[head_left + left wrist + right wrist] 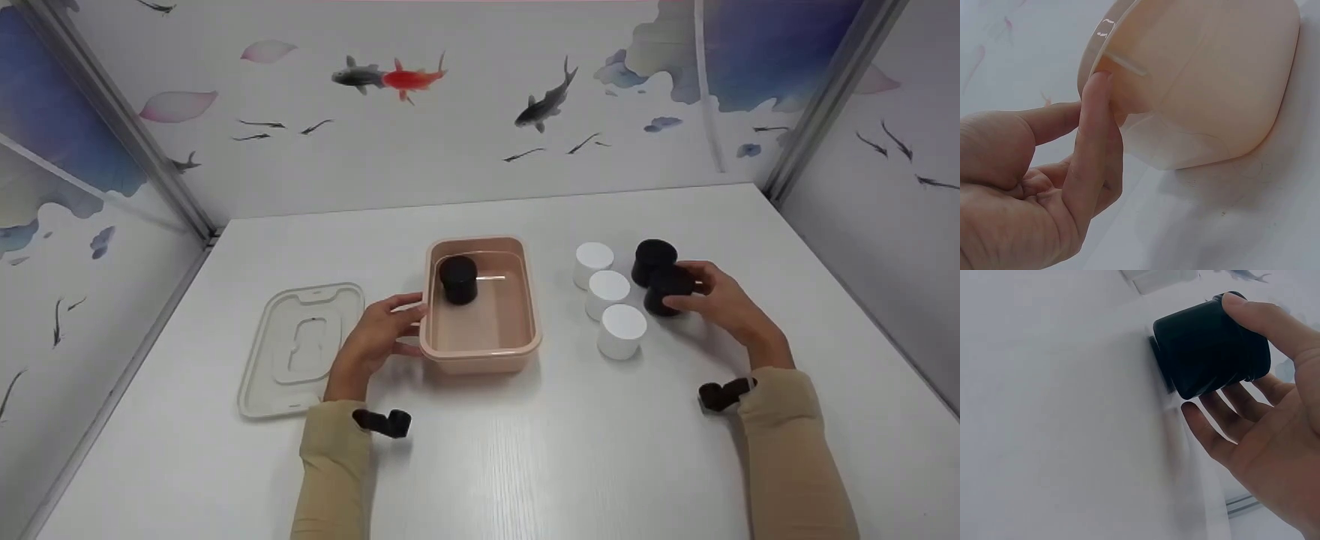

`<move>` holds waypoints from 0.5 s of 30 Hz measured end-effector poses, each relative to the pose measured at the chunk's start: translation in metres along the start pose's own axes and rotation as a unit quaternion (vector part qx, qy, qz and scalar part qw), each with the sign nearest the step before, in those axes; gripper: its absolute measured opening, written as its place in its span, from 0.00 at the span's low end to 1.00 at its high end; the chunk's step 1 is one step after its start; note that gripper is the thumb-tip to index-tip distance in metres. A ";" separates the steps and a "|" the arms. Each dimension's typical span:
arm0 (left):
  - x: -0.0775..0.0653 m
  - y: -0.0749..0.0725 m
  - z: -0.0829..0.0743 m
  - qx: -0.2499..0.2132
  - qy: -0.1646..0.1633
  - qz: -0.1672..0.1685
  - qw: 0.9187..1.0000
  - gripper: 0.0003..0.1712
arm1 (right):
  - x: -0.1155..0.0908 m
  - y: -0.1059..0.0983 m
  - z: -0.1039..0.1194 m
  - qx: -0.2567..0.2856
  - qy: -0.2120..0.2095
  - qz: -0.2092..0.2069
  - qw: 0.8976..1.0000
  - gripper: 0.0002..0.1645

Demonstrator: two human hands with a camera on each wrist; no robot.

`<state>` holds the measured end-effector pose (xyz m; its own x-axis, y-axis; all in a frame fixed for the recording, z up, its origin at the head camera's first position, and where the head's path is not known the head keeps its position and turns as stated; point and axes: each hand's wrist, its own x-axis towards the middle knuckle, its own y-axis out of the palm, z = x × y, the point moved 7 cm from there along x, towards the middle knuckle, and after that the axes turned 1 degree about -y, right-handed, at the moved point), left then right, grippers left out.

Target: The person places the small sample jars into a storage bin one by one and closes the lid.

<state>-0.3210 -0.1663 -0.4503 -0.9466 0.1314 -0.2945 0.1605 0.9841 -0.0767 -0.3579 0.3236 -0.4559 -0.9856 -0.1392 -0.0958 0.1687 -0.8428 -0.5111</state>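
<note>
A pink plastic box (480,360) stands uncovered on the table, with one black lidded jar (459,280) inside near its left wall. At the box's left side, my left hand (380,330) holds the rim; the left wrist view shows fingertips (1098,84) tucked under the lip. My right hand (724,304) pinches another black jar (1207,349) between thumb and fingers. Whether its base touches the table, I cannot tell. Just behind it stands a further black jar (655,259). Three white jars, the nearest one (622,331) included, form a slanting row to the left of the black ones.
A pale flat lid (300,352) lies left of the box, partly behind my left wrist. White panels with painted fish enclose the table at the back (480,150) and both sides. Each wrist wears a black strap-on camera, such as the left one (384,422).
</note>
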 end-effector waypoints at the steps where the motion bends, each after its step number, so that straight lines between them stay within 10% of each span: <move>1: 0.000 0.000 0.000 0.000 -0.001 0.000 1.000 0.29 | 0.000 -0.001 0.001 0.000 0.000 -0.001 1.000 0.52; 15: 0.002 0.000 0.001 -0.008 -0.003 0.000 1.000 0.29 | -0.006 -0.008 0.029 -0.003 -0.031 -0.030 0.999 0.48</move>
<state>-0.3222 -0.1659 -0.4516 -0.9450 0.1303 -0.3001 0.1555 0.9859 -0.0618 -0.3538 0.3158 -0.4264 -0.9927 -0.1203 -0.0125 0.1093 -0.8478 -0.5189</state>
